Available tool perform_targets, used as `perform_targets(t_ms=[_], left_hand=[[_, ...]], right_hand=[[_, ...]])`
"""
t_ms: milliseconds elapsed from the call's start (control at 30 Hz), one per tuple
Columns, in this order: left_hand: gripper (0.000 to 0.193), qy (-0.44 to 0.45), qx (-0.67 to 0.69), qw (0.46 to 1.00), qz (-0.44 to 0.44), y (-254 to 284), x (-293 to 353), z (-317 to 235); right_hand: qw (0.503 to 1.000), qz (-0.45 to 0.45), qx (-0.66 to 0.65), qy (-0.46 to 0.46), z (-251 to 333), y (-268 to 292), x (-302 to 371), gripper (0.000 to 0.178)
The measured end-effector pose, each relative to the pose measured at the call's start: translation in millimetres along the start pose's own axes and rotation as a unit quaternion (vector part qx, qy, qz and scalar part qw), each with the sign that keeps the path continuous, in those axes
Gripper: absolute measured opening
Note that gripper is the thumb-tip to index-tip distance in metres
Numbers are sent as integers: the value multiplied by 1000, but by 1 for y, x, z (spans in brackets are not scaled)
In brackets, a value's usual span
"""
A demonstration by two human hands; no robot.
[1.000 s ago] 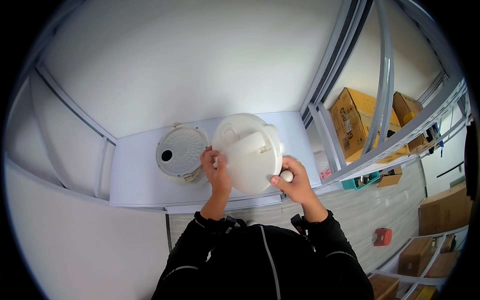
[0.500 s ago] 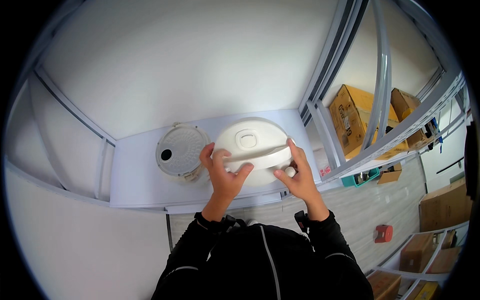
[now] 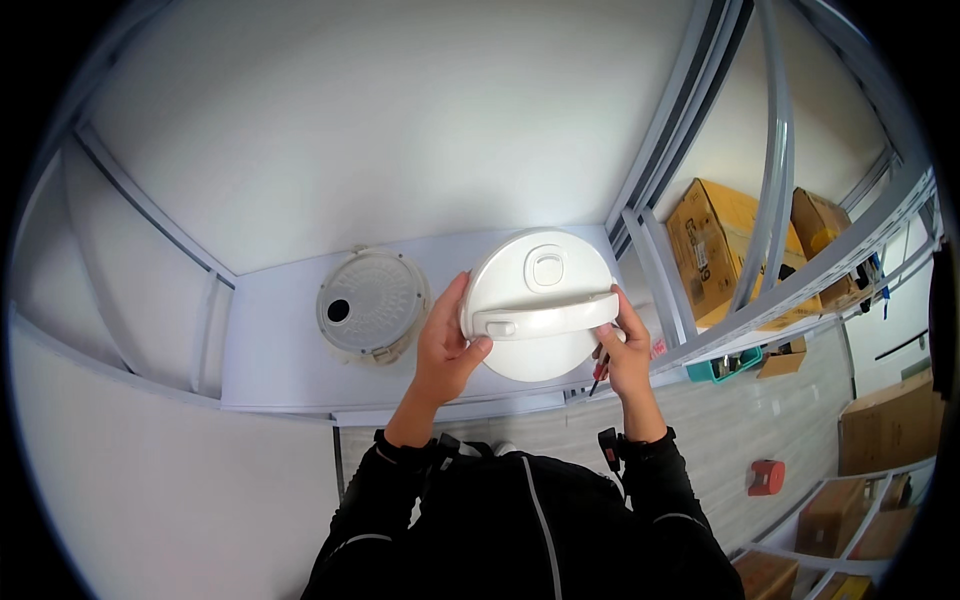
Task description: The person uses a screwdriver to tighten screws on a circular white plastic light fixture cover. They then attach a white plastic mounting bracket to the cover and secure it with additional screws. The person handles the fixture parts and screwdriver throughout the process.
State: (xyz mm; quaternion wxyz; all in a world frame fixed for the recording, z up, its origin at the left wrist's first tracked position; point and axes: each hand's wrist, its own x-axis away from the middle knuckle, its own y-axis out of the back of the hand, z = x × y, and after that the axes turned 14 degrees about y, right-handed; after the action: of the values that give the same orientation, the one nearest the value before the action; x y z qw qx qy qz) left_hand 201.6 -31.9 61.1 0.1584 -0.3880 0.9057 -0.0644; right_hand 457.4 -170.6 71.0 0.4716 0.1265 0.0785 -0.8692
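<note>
Between my two hands is a white round lid [image 3: 540, 358], with a curved carrying handle across it and a raised oval button on its far part. My left hand [image 3: 444, 345] grips its left edge, thumb on the near side. At the right edge, my right hand [image 3: 626, 350] holds the lid near the handle's end. That same hand also has a slim screwdriver [image 3: 599, 373] with a red part and a dark tip pointing down toward me. Left of the lid, a grey-white round inner cover [image 3: 378, 300] with a black hole lies on the white table.
The white table [image 3: 270, 375] stands against a pale wall. Metal shelving with a yellow cardboard box [image 3: 705, 240] rises on the right. Beyond it are a teal bin [image 3: 725, 368], a red stool [image 3: 766, 478] on the floor and shelves of brown boxes [image 3: 835, 515].
The lid has moved right and turned, its handle end now nearer my left thumb. My left hand has shifted from the handle to the lid's edge. The screwdriver's tip has come into sight.
</note>
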Motion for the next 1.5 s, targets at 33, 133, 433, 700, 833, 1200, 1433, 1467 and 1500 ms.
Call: perform_targets(t_ms=[33, 133, 433, 700, 833, 1200, 1433, 1467, 1500], left_hand=[[89, 5, 6, 1000, -4, -2, -2, -4], [86, 12, 33, 999, -25, -8, -4, -8], [84, 70, 148, 986, 16, 4, -3, 14], [82, 43, 111, 992, 37, -2, -6, 12], [79, 96, 107, 989, -12, -2, -6, 9], [73, 113, 106, 988, -21, -11, -5, 6], [71, 117, 189, 975, -29, -7, -3, 27], [71, 103, 209, 972, -28, -9, -4, 24], [71, 89, 229, 969, -27, -10, -5, 22]], right_hand=[[1000, -2, -3, 3, 0, 0, 0, 66], [999, -1, 4, 36, -11, 2, 0, 64], [992, 17, -121, -31, -31, 25, -11, 61], [995, 3, -102, 9, -7, 14, -7, 67], [993, 45, -18, 103, -16, 18, -3, 74], [998, -53, -6, 21, -20, 19, -7, 66], [999, -25, -41, 2, -5, 20, -8, 57], [998, -20, -66, 3, -5, 21, -8, 55], [997, -26, -78, -3, -6, 22, -8, 54]])
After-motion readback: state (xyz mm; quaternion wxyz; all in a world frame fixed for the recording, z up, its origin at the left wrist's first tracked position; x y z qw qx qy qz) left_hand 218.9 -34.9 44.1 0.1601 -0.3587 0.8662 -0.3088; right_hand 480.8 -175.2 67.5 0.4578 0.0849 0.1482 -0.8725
